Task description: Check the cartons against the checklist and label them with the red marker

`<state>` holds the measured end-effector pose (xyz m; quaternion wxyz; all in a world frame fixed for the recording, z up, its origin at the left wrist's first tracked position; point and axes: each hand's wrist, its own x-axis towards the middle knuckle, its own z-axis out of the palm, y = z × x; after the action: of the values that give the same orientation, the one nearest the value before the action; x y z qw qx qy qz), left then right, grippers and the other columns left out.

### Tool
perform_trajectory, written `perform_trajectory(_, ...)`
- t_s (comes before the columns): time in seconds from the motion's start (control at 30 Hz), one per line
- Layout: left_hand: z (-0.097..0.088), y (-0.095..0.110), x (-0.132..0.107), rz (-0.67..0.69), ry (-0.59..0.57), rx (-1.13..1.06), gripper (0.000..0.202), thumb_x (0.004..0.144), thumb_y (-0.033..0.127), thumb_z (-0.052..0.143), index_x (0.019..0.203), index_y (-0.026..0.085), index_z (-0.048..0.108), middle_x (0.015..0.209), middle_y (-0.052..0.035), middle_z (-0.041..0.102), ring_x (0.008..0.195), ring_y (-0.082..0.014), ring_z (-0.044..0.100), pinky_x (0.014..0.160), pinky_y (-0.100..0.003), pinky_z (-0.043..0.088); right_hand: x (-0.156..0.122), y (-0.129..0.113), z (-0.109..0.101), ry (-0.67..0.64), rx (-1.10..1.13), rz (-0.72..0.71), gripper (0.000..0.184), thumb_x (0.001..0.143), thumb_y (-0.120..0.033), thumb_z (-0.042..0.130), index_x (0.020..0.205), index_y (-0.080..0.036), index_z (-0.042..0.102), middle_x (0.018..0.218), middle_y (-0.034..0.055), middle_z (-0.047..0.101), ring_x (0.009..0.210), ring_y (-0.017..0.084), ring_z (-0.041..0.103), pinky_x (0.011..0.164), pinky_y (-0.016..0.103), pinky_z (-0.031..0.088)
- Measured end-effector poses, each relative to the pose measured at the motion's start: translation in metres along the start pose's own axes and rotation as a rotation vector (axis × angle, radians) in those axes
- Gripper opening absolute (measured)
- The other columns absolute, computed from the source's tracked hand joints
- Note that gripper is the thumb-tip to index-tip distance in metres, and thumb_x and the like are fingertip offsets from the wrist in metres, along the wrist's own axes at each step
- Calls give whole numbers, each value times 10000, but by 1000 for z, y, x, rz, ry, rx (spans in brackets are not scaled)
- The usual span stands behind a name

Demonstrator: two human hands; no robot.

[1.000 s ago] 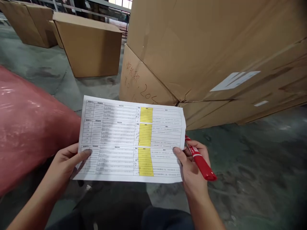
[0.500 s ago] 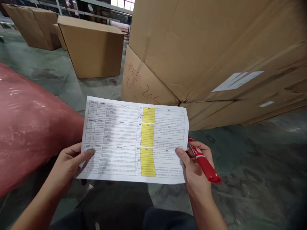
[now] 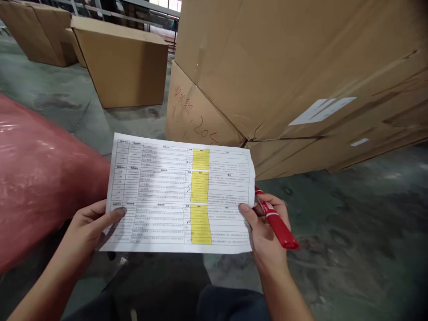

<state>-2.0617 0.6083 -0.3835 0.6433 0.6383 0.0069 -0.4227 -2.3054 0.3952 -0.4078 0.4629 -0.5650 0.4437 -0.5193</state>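
Observation:
A white printed sheet of paper (image 3: 160,191) with tables and a yellow-highlighted column is stretched between my two hands. My left hand (image 3: 92,227) pinches its lower left edge, thumb on top and fingers behind. On the other side my right hand (image 3: 267,227) grips the right edge with the thumb on the front. A red marker pen (image 3: 279,227) is also tucked in my right hand, slanting down to the right, its upper end partly hidden by the fingers.
Large stacked cardboard boxes (image 3: 284,67) rise just ahead and to the right, with handwriting and white labels. Another cardboard box (image 3: 123,67) stands on the grey floor (image 3: 334,245) further back. Pink plastic-wrapped bulk (image 3: 47,178) fills the left side.
The paper, both hands and the marker have shifted slightly left in view, as have the boxes behind. The grip of each hand is unchanged.

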Motion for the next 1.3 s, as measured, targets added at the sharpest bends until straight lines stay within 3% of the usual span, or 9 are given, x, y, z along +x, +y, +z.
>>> perform_trajectory(0.27, 5, 2, -5, 5, 13, -53, 406, 507, 276, 929, 887, 223, 799, 856, -22, 792, 711, -261, 732, 518, -227, 590, -1, -3, 0, -9, 21, 16, 557, 575, -352, 889, 990, -225, 541, 720, -36, 583, 648, 104, 540, 622, 235, 455)
perform_trajectory(1.0, -6, -2, 4, -35, -28, -5, 405, 525, 331, 936, 900, 273, 798, 906, -25, 789, 714, -231, 729, 554, -236, 604, -2, -6, 3, 16, 2, -20, 564, 543, -346, 899, 969, -224, 550, 741, -37, 563, 656, 110, 531, 632, 250, 457)
perform_trajectory(1.3, -7, -4, 6, 16, -50, 21, 393, 570, 340, 900, 932, 229, 793, 910, -73, 783, 603, -263, 702, 413, -298, 540, -2, -7, 5, 44, -15, -18, 559, 527, -353, 901, 955, -225, 565, 737, -39, 580, 676, 125, 556, 627, 260, 477)
